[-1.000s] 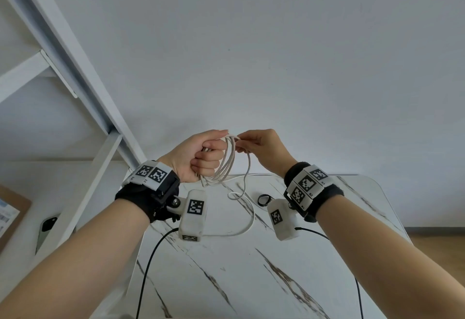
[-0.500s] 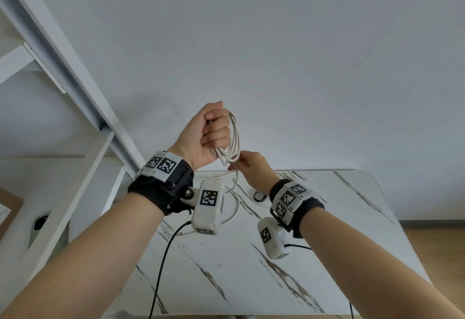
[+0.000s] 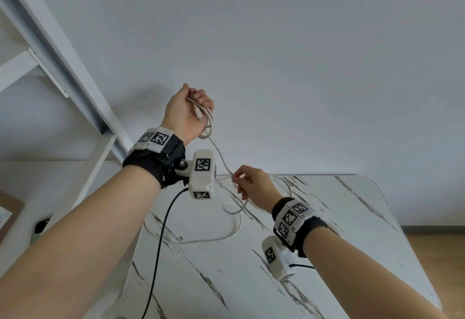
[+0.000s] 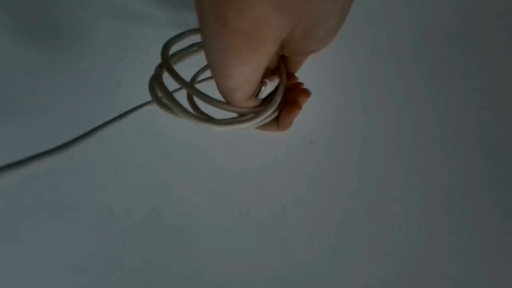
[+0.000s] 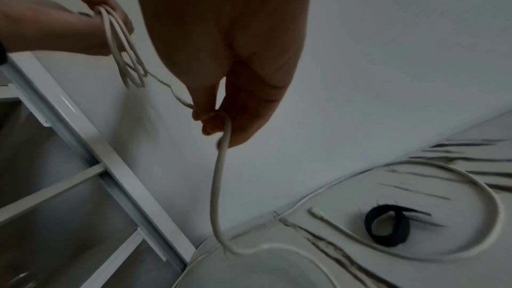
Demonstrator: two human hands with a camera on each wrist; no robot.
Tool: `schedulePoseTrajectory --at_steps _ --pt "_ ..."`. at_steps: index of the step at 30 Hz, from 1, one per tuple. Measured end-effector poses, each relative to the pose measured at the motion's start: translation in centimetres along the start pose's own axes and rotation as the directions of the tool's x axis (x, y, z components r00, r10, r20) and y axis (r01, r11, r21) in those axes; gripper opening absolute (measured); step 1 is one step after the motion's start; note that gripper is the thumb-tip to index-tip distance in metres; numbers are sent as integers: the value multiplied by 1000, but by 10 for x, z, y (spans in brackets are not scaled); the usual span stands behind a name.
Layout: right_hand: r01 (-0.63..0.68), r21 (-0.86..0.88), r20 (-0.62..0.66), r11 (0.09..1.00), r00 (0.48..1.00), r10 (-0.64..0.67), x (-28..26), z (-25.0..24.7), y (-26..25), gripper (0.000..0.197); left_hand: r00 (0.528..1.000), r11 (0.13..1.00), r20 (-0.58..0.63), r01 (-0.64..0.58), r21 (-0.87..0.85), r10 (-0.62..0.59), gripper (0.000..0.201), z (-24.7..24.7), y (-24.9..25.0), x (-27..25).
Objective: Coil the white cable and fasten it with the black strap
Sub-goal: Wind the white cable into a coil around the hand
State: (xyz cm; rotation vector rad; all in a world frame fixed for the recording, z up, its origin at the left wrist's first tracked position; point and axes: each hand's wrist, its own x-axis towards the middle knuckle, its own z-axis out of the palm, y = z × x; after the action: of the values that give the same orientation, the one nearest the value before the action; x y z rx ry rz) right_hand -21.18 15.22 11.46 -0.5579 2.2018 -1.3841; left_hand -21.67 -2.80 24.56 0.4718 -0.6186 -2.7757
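White cable (image 3: 206, 119) coils hang gripped in the raised left hand (image 3: 185, 114) overhead, loops bunched at its thumb in the wrist view, while the right hand (image 5: 235, 87) pinches the slack above the desk's far edge, black strap (image 5: 387, 226) waiting: coiling continues, next loop needed.

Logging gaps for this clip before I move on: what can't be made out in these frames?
- Black strap: seen only in the right wrist view; in the head view the right hand covers it.
- White cable: its run at the table's far side is partly hidden behind the right hand in the head view.
- Left hand: in the left wrist view the thumb covers part of its grip.
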Motion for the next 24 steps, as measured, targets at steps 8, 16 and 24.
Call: schedulePoseTrajectory --at_steps 8,16,24 --pt "236 -432 160 871 970 -183 -5 -10 -24 26 999 952 -4 42 303 -43 39 -14 -6 1" --pt "449 -585 247 675 892 -379 -13 -17 -55 32 988 736 54 69 673 -143 35 -26 -16 -15" --pt "521 -487 232 701 851 -471 -14 -23 -72 17 976 521 1 115 846 -216 37 -40 -20 -29"
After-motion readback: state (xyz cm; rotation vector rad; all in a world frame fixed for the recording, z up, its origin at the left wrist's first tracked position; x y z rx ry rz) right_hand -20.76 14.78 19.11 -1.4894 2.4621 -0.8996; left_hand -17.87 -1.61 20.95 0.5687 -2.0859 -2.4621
